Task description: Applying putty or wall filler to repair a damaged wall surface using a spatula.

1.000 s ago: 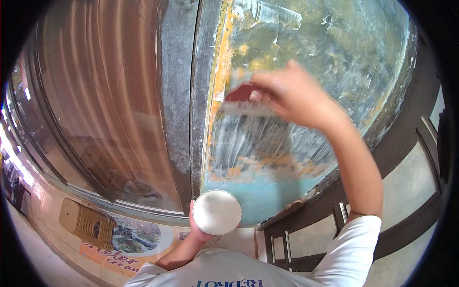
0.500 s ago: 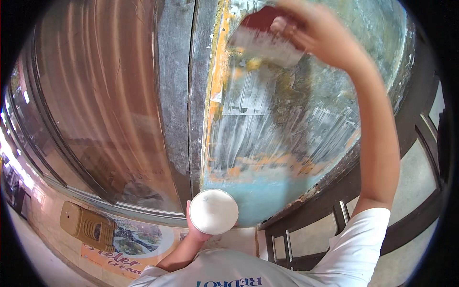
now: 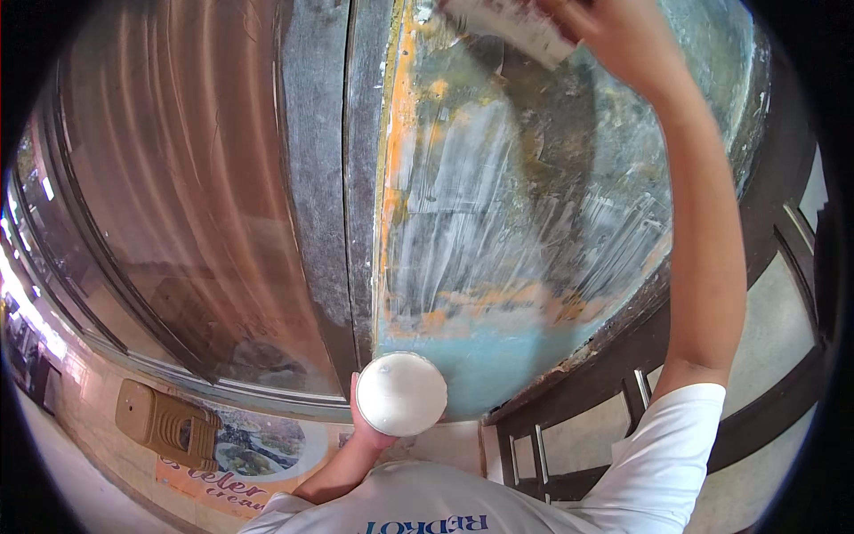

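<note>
My right hand (image 3: pixel 623 40) is raised to the top of the view, shut on a wide paintbrush (image 3: pixel 511 22) with pale bristles, which lies against a worn blue-grey panel (image 3: pixel 534 294). Streaks of white paint (image 3: pixel 463 222) run down the panel below the brush, and an orange strip (image 3: pixel 396 160) lines its left edge. My left hand (image 3: pixel 363 429) is low in the middle and holds a round white container (image 3: pixel 401 392) from underneath, close to my chest. Only the container's pale round face shows; what is in it is hidden.
A grey upright post (image 3: pixel 320 178) and a brown ribbed shutter (image 3: pixel 178 196) stand left of the panel. A tan slatted box (image 3: pixel 165 423) and a picture poster (image 3: pixel 253 454) are at the lower left. Dark window frames (image 3: pixel 623 418) are at the lower right.
My right hand has carried the brush upward along the panel, from its middle to the top edge. The left hand with the white container has stayed in place.
</note>
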Tool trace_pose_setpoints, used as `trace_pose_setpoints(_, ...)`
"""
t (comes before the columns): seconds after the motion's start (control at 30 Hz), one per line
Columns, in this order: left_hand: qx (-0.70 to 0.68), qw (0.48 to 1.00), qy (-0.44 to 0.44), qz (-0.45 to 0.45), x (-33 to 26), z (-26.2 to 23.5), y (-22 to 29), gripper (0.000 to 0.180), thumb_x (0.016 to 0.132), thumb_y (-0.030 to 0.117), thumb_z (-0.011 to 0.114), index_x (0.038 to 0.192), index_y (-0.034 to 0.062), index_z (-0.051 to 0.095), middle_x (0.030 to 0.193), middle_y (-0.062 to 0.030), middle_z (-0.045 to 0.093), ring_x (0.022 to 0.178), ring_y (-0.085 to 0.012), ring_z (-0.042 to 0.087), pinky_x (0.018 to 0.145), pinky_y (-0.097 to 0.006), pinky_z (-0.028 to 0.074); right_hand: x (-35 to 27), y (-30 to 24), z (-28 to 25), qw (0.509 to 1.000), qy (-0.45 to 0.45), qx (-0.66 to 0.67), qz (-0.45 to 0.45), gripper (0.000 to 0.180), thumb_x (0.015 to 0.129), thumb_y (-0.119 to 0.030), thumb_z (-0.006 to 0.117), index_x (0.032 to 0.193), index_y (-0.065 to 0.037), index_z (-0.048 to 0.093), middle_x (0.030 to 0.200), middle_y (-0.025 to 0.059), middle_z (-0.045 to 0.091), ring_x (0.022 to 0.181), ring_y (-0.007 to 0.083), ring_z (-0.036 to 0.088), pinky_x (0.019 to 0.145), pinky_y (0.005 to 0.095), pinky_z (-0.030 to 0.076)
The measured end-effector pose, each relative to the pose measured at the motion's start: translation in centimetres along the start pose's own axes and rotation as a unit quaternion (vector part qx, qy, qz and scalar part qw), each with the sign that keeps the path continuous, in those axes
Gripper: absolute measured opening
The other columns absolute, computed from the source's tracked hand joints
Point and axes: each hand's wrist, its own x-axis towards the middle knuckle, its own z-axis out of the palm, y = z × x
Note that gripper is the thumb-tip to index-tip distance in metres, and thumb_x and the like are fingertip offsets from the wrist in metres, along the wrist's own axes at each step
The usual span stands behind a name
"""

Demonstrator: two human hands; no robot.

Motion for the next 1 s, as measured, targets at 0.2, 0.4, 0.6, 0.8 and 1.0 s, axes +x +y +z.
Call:
trace_pose_setpoints(0.2,0.038,0.999,0.023,0.009,0.4,-0.2,-0.2,0.094,0.086,0.086,0.035,0.155,0.0224,0.038,0.159,-0.0152,0.039,0.14,-0.049,0.042,0.104,-0.08,0.036,-4.0,2.7,3.6,0.922,0.167,-0.245,-0.249,0.023,0.087,-0.013,0.075,0.11,-0.013,0.074,0.097,0.007,0.075,0.088,0.0244,0.07,0.079,0.0383,0.052)
trace_pose_setpoints(0.4,0.042,0.999,0.019,-0.015,0.2,-0.6,-0.3,0.092,0.087,0.086,0.034,0.156,0.0246,0.038,0.161,-0.013,0.037,0.142,-0.048,0.04,0.107,-0.081,0.033,-15.0,1.0,12.9,0.93,0.148,-0.234,-0.243,0.021,0.084,-0.023,0.07,0.105,-0.023,0.076,0.103,-0.0048,0.071,0.08,0.0106,0.059,0.077,0.032,0.038)
trace_pose_setpoints(0.6,0.025,0.999,0.018,-0.015,-0.1,-0.6,-0.1,0.092,0.087,0.086,0.034,0.156,0.025,0.038,0.161,-0.0129,0.037,0.142,-0.0483,0.04,0.107,-0.08,0.032,-11.4,0.0,9.2,0.904,0.243,-0.218,-0.276,0.019,0.083,-0.024,0.068,0.101,-0.026,0.075,0.092,-0.0098,0.067,0.077,0.0085,0.056,0.077,0.0307,0.036)
trace_pose_setpoints(0.8,0.023,0.999,0.007,-0.031,0.9,-0.7,-0.6,0.094,0.086,0.087,0.035,0.156,0.024,0.037,0.161,-0.0143,0.037,0.141,-0.0498,0.041,0.107,-0.08,0.032,-10.2,0.7,13.2,0.903,0.215,-0.267,-0.261,0.017,0.082,-0.023,0.069,0.098,-0.024,0.074,0.095,-0.0118,0.067,0.082,0.0091,0.056,0.081,0.0325,0.036)
trace_pose_setpoints(1.0,-0.011,0.999,-0.022,-0.03,0.0,-0.8,0.3,0.093,0.088,0.085,0.032,0.157,0.0232,0.036,0.162,-0.0141,0.035,0.143,-0.048,0.039,0.11,-0.077,0.031,-13.7,-1.9,11.5,0.943,0.12,-0.098,-0.294,0.008,0.082,-0.021,0.07,0.09,-0.023,0.07,0.084,-0.0101,0.065,0.079,0.0107,0.058,0.074,0.0323,0.04)
